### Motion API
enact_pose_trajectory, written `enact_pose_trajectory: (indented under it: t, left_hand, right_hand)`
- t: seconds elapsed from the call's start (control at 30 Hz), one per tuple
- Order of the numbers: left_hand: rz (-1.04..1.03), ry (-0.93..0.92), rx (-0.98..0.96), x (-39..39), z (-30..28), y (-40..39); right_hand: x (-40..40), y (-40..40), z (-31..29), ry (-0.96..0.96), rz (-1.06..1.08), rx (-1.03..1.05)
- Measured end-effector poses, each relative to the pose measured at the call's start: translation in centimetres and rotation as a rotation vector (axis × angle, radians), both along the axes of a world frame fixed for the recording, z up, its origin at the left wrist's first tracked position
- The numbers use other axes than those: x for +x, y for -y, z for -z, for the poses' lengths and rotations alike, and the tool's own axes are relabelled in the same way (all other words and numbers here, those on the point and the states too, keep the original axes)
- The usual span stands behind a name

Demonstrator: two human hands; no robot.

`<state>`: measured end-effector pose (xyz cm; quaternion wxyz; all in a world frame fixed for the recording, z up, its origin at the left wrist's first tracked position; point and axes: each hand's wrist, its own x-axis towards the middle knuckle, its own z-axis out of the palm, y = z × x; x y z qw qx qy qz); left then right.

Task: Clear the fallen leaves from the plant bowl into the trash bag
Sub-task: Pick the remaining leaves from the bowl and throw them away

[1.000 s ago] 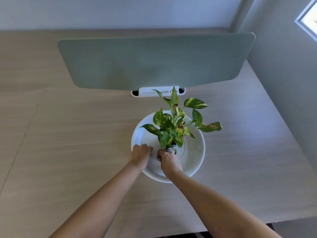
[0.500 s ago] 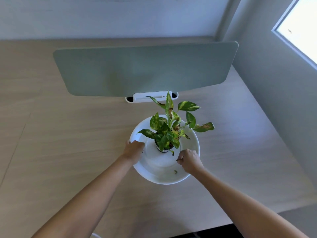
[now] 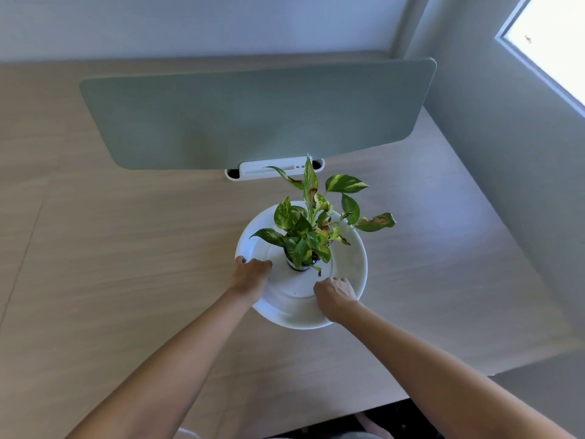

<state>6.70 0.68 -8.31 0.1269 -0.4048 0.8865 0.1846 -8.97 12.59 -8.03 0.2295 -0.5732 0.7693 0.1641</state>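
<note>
Since half a second ago: right hand (image 3: 336, 296) shifted slightly inward over the near right floor of the white plant bowl (image 3: 357, 264); small dark leaf scrap seen near that hand then, no longer visible now. Left hand (image 3: 251, 275) unchanged in place on the near left rim. Step in hand, as judged: gathering fallen debris from the bowl floor, with the bowl steadied. Right hand curled, knuckles up, fingers drawn together against the bowl surface; whether closed on a leaf scrap cannot be told, fingertips being hidden beneath the hand. Left hand partly closed over the rim, thumb on the outer edge, holding the bowl only. Bowl located at centre of the light wooden desk (image 3: 126, 248), just in front of the white clamp (image 3: 269, 168) of the grey-green divider panel (image 3: 253, 115). Potted pothos (image 3: 311, 229) upright in a small pot at bowl centre, several leaves browned at the edges but attached. Remaining debris visible: one tiny dark speck (image 3: 295, 293) on the bowl floor between the two hands, nearer the right hand; one small dark fragment hanging at a stem tip (image 3: 319, 273) just above the right hand. Trash bag not in view. Next move, as judged: lift whatever is pinched clear without brushing the overhanging leaves, locate the bag off-frame, then return for the speck.
</note>
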Motion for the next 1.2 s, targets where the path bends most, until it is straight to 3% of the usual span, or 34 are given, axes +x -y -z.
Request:
enact_pose_trajectory:
  t: [0.2,0.33,0.5,0.67,0.87,1.0,1.2]
  left_hand:
    - [-0.213,-0.259,0.261,-0.5,-0.7,-0.1]
    - [-0.296,-0.282,0.534,-1.2,-1.9,-1.5]
    - [-0.261,-0.353,0.917,-6.9,-4.7,-7.7]
    - [-0.139,-0.249,1.148,-16.6,-4.6,-18.4]
    - [-0.080,-0.104,1.289,-26.2,-1.3,-33.1]
    - [-0.238,-0.030,1.292,-28.6,3.2,-39.8]
    - [-0.591,-0.055,1.134,-30.6,11.6,-43.6]
  right_hand:
    - [-3.4,-1.0,-1.7,0.300,0.300,-0.159]
    - [-6.3,-3.5,-3.6,0.409,0.540,-0.367]
    - [-12.5,-11.6,-4.9,0.481,0.820,-0.425]
    - [-17.0,-23.9,-4.1,0.579,1.048,-0.402]
    - [-21.2,-37.7,-0.7,0.566,1.287,-0.411]
    - [-21.8,-42.9,3.5,0.577,1.461,-0.343]
    - [-22.1,-44.9,11.5,0.627,1.725,-0.288]
